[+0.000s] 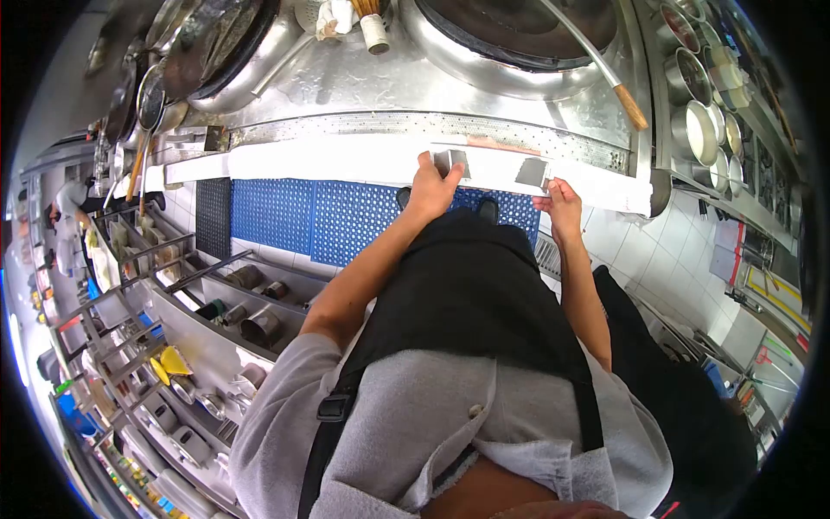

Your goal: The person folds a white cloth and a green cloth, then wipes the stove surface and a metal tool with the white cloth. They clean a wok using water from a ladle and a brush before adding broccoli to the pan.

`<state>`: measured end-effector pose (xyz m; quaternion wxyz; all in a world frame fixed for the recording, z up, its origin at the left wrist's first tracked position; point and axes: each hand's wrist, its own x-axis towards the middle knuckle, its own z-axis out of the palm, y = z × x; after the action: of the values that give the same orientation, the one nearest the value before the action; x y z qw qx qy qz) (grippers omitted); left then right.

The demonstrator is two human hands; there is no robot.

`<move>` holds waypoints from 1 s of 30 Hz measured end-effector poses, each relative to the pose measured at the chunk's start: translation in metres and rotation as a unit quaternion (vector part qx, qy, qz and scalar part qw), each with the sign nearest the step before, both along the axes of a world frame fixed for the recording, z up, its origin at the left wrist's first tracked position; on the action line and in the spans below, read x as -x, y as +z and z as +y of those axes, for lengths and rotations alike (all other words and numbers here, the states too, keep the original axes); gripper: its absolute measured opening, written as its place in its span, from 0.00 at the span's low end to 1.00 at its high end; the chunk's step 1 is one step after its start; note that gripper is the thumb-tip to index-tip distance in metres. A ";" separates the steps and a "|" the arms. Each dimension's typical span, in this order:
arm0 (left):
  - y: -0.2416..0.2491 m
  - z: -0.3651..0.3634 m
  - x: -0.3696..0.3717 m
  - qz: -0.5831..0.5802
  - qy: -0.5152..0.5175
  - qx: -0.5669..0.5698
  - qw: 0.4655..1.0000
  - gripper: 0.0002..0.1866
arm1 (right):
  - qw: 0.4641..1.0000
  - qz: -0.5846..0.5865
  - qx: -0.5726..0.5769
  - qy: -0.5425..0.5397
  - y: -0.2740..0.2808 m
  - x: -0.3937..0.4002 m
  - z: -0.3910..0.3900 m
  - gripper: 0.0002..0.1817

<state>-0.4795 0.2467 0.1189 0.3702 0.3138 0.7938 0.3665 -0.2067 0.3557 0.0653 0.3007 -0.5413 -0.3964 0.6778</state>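
A long white covering (337, 156), whose material I cannot make out, runs along the stove's front edge. Two grey patches show on it: one grey patch (458, 163) beside my left hand, another grey patch (531, 172) near my right. My left hand (434, 188) grips the covering's near edge, its thumb beside the first patch. Fingers pinched together, my right hand (562, 206) holds the lower edge just right of the second patch. Part of the left hand's fingers is hidden behind the covering.
Behind the covering is the steel stove top (363, 91) with a large wok (519, 26) and a wooden-handled ladle (630, 105). Pots (702, 134) line the right shelf. Blue mats (272, 212) lie on the floor below. Someone in black (666, 381) is close on the right.
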 end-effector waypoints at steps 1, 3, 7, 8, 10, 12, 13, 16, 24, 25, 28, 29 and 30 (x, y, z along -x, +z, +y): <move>-0.003 0.002 -0.001 0.014 -0.007 0.008 1.000 0.34 | 1.000 -0.002 0.001 -0.005 0.000 -0.001 -0.001 0.16; -0.008 0.011 -0.002 0.043 -0.023 0.022 0.999 0.34 | 1.000 -0.003 -0.003 -0.008 -0.002 0.000 -0.002 0.15; -0.006 0.024 -0.004 0.084 -0.037 0.063 0.994 0.36 | 1.000 0.001 -0.002 -0.017 -0.002 -0.002 -0.003 0.14; -0.004 0.026 -0.004 0.074 -0.039 0.069 0.994 0.36 | 1.000 -0.003 0.000 -0.018 -0.001 -0.002 -0.003 0.14; -0.004 0.029 -0.003 0.067 -0.040 0.074 0.994 0.35 | 1.000 -0.010 0.002 -0.021 -0.003 -0.002 -0.002 0.14; -0.006 0.030 -0.003 0.072 -0.039 0.071 0.994 0.34 | 1.000 -0.005 0.005 -0.022 -0.003 -0.002 -0.002 0.14; -0.008 0.031 -0.003 0.070 -0.039 0.068 0.994 0.34 | 1.000 -0.003 0.006 -0.023 -0.002 -0.002 -0.001 0.14; -0.007 0.034 -0.002 0.063 -0.036 0.076 0.994 0.35 | 1.000 -0.016 0.015 -0.011 0.002 -0.002 0.002 0.14; -0.005 0.041 0.000 0.045 -0.028 0.110 0.993 0.37 | 0.999 -0.017 0.040 -0.003 0.007 -0.001 0.008 0.15; -0.007 0.042 0.002 0.051 -0.030 0.116 0.991 0.37 | 0.999 -0.015 0.037 -0.007 0.006 -0.001 0.005 0.15; -0.005 0.044 0.001 0.061 -0.040 0.142 0.987 0.37 | 0.999 -0.008 0.038 0.015 0.005 -0.006 0.009 0.15; -0.002 0.045 0.002 0.063 -0.041 0.147 0.986 0.37 | 0.999 -0.008 0.039 0.010 0.005 -0.005 0.009 0.16; 0.000 0.046 0.001 0.065 -0.041 0.151 0.986 0.37 | 0.999 -0.009 0.038 0.005 0.005 -0.004 0.008 0.16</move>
<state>-0.4805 0.2929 0.1192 0.3751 0.3099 0.8490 0.2061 -0.2025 0.3637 0.0702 0.2729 -0.5562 -0.3755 0.6893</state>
